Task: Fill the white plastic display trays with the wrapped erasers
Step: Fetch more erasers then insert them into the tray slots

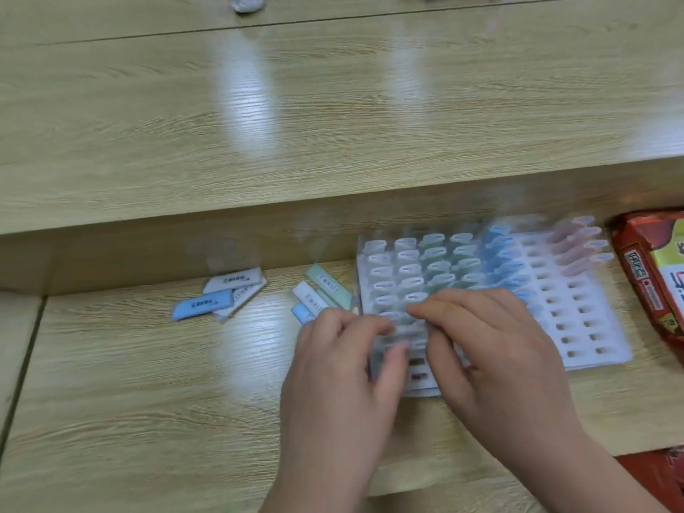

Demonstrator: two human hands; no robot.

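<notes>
Palms down, our left hand [344, 368] and right hand [496, 349] curl their fingertips together over the white display tray [599, 346] beneath them; blur hides whether either grips anything.

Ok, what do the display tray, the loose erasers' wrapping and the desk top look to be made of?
White display tray: thin moulded plastic, matte, judging by its rows of pressed slots. Loose wrapped erasers: clear glossy film, apparently, with a pale edge showing past each block; blur leaves it open. Desk top: probably wood-grain laminate, semi-gloss, given the bright reflected streaks.
</notes>
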